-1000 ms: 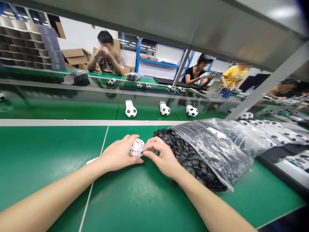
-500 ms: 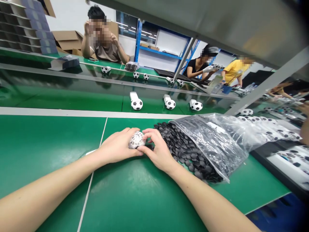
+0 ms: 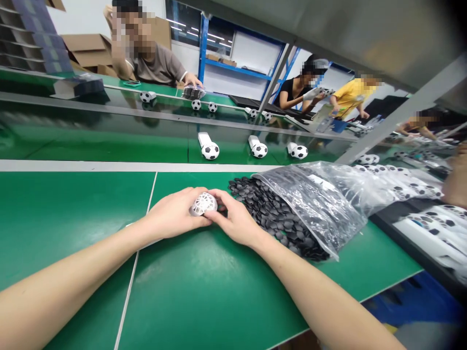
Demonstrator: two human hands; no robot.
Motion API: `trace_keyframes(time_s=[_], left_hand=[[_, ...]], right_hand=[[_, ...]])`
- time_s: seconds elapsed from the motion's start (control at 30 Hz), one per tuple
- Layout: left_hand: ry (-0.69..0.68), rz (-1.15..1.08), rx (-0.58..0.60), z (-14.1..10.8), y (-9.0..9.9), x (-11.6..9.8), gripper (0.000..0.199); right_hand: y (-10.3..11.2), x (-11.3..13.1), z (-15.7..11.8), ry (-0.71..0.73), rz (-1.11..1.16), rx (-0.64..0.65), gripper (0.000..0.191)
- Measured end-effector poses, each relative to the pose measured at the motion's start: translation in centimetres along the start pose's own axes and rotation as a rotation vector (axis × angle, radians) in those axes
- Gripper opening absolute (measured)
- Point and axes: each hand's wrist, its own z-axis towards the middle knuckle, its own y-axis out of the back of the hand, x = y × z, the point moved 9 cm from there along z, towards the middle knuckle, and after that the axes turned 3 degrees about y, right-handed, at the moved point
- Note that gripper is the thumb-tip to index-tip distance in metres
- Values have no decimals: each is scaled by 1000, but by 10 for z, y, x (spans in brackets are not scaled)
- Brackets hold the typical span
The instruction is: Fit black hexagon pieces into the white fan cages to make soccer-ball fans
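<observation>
Between my two hands is a round white openwork ball shell, held just above the green table. My left hand wraps round its left side, thumb below and fingers behind. On the right side, the fingers and thumb of my right hand close on the shell. Right of my right hand, a heap of small black pieces spills from a clear plastic bag. A flat white edge of something shows under my left wrist.
Beyond the table, three white items with football-patterned ends lie on a green conveyor. At right is a black tray with white and black parts. A slanted metal post rises behind the bag. Other people sit across the line.
The view has shifted a little. The shell has turned slightly in my hands, its open lattice facing up more. The person across has lowered one hand onto a small pack.
</observation>
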Motion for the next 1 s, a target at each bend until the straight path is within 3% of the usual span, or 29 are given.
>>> trace_keyframes(time_s=[0.1, 0.17, 0.3, 0.37, 0.53, 0.73, 0.93, 1.0], left_hand=[[11, 63, 39, -1, -3, 1, 65], [15, 121, 56, 0, -3, 4, 64], [-88, 197, 58, 2, -2, 5, 61], [-106, 238, 30, 3, 0, 6, 66], [-115, 265, 32, 3, -2, 6, 73], [-101, 286, 26, 3, 2, 8, 72], [-116, 209, 41, 1, 2, 11, 70], [-123, 179, 59, 1, 0, 12, 72]], right_hand=[[32, -8, 2, -38, -136, -141, 15], [47, -14, 2, -86, -244, -154, 8], [33, -30, -4, -205, -259, 136, 6], [26, -31, -7, -224, -309, 182, 9], [22, -32, -6, -273, -441, 141, 7], [17, -29, -6, -243, -267, 147, 7], [21, 3, -1, 8, -127, 47, 11], [20, 6, -2, 2, -21, 33, 10]])
